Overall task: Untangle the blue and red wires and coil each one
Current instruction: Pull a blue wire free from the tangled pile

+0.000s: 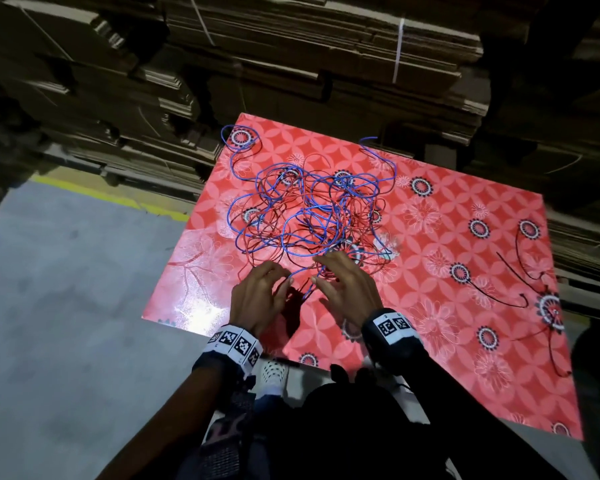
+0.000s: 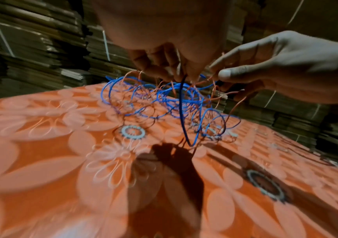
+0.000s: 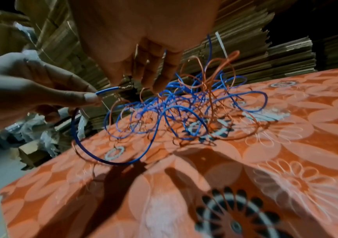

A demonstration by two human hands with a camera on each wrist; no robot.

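While left hand (image 1: 257,299) pinches the blue wire (image 3: 111,161) end at 6 o'clock, right hand (image 1: 347,289) hovers loose-fingered; springy stuff, pull gently.

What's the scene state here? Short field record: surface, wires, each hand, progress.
surface: red floral tablecloth, cardboard stacks behind
wires: blue wire and red wire in one tangled heap
left hand: pinches the blue wire's end, loop hanging below
right hand: fingers spread in heap's near edge; grip unclear
progress: nothing untangled or coiled
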